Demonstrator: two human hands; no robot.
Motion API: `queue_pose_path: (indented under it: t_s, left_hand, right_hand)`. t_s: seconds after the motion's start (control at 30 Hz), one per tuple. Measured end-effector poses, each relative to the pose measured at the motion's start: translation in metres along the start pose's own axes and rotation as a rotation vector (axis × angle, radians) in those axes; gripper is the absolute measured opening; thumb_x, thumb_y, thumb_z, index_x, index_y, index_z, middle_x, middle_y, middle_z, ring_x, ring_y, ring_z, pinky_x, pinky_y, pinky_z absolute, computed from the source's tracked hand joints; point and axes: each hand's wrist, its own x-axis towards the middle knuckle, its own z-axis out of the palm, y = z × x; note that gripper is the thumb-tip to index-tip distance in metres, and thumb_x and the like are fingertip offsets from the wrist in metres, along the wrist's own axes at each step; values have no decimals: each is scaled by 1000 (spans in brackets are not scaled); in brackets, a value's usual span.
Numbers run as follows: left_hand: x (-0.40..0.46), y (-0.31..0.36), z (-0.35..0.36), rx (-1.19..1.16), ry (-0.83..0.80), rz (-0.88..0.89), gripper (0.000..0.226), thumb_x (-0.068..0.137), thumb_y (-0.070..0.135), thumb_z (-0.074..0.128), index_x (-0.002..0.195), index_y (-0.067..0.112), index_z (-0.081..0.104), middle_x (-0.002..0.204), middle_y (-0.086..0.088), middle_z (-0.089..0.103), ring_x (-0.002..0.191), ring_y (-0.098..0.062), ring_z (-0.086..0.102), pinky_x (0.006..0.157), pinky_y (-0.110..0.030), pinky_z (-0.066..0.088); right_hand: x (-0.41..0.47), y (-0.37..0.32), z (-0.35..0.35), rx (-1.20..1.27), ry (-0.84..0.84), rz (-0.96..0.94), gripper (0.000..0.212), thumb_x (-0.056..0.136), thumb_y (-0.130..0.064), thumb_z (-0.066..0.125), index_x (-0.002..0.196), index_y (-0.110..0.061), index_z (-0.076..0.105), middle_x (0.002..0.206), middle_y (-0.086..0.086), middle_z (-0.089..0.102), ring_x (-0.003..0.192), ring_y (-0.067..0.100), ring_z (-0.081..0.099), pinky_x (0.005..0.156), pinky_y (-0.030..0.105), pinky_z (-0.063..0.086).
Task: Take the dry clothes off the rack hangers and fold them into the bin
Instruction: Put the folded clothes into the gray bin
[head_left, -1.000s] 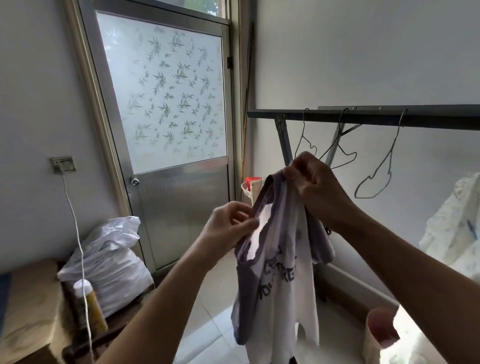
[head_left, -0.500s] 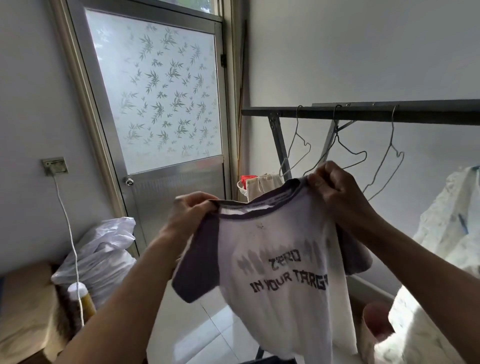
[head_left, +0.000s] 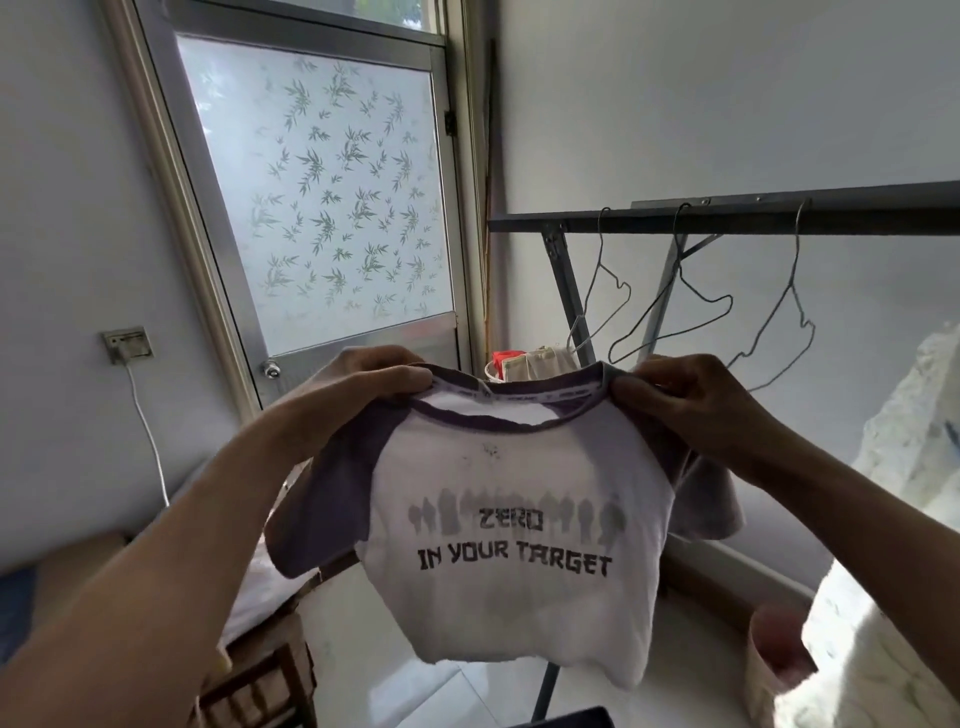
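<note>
Two hands, left hand (head_left: 363, 387), right hand (head_left: 691, 400), pinching shirt (head_left: 514, 525) shoulders

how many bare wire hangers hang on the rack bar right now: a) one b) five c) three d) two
c: three empty wire hangers hang from the rack bar, behind the t-shirt held up by both hands.

Daylight only, soft and diffuse, entering through the frosted door pane (head_left: 317, 208). Walls read even grey, no hard shadows. Overexposed patch at lower right on the pale cloth (head_left: 878, 639); detail lost there. Wide-angle distortion: door frame and rack bar (head_left: 727, 215) lean and bow toward the edges. Forearms at the bottom corners soft. Shirt print (head_left: 514, 561) legible, sharp.
</note>
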Motion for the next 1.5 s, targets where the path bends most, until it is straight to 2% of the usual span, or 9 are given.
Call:
queue_pose_path:
  t_s: [0.17, 0.27, 0.6, 0.7, 0.83, 0.97, 1.1, 1.2, 1.5]
  left_hand:
    - [-4, -9, -13, -227, -172, -11, 36, 57, 10, 71, 93, 7, 72, 83, -9, 68, 75, -16, 65, 63, -19, 54]
    - [-11, -9, -7, -128, -104, 23, 4, 78, 15, 74, 81, 14, 74, 78, -5, 68, 72, -12, 63, 62, -18, 51]
    - [-18, -11, 5, -103, 80, 66, 16, 88, -2, 62, 94, 0, 77, 87, -6, 73, 81, -10, 66, 77, -21, 53]
    - [-18, -12, 3, 36, 158, 68, 17, 86, -1, 68, 95, 8, 79, 103, -8, 74, 99, -19, 67, 96, -35, 51]
    - [-11, -19, 6, 674, 318, 146, 11, 87, 25, 73, 90, 32, 80, 93, 19, 70, 92, -12, 65, 92, -40, 50]
    - [-11, -21, 11, 772, 329, 80, 12, 90, 32, 68, 94, 35, 79, 97, 24, 68, 92, -9, 65, 89, -35, 51]
    - [-17, -17, 17, 115, 205, 48, 16, 92, 7, 65, 98, 11, 79, 97, 1, 75, 96, -12, 68, 91, -27, 50]
    - [-20, -15, 24, -197, 188, 12, 20, 98, 4, 52, 88, 2, 69, 79, -7, 67, 75, -15, 60, 73, -24, 47]
    - [-32, -22, 25, -220, 8, -70, 16, 84, 18, 69, 94, 6, 73, 85, -10, 73, 76, -14, 65, 65, -21, 54]
  right_hand:
    - [2, 1, -7, 55, 35, 7, 27, 92, -32, 61, 83, -11, 76, 80, 10, 72, 74, 17, 67, 66, 21, 50]
    - [1, 2, -9, 102, 36, 38, 25, 92, -32, 60, 85, -14, 77, 79, 6, 73, 72, 15, 68, 65, 22, 52]
    - [-3, 3, -14, 424, -91, 191, 25, 84, -25, 59, 85, -5, 73, 82, 11, 71, 73, 18, 65, 60, 21, 55]
    - [-4, 1, -14, 388, -87, 183, 22, 85, -27, 60, 82, -14, 76, 85, 9, 73, 75, 17, 68, 61, 21, 55]
    - [-6, -2, -12, 203, -65, 145, 22, 90, -27, 61, 88, -12, 76, 86, 8, 75, 80, 20, 71, 67, 24, 54]
    - [-7, -4, -7, 146, -19, 137, 20, 91, -26, 63, 84, -14, 77, 81, 5, 75, 77, 16, 70, 66, 21, 52]
    - [-8, -1, -7, 167, 51, 174, 20, 93, -23, 62, 82, -15, 77, 79, 2, 74, 74, 10, 69, 66, 20, 49]
    - [-8, 1, -7, 171, 35, 197, 21, 94, -23, 61, 85, -11, 76, 83, 7, 74, 76, 13, 67, 70, 23, 50]
    - [-9, 1, -12, 232, -101, 297, 22, 78, -30, 72, 82, -8, 75, 85, 13, 74, 76, 18, 69, 69, 26, 53]
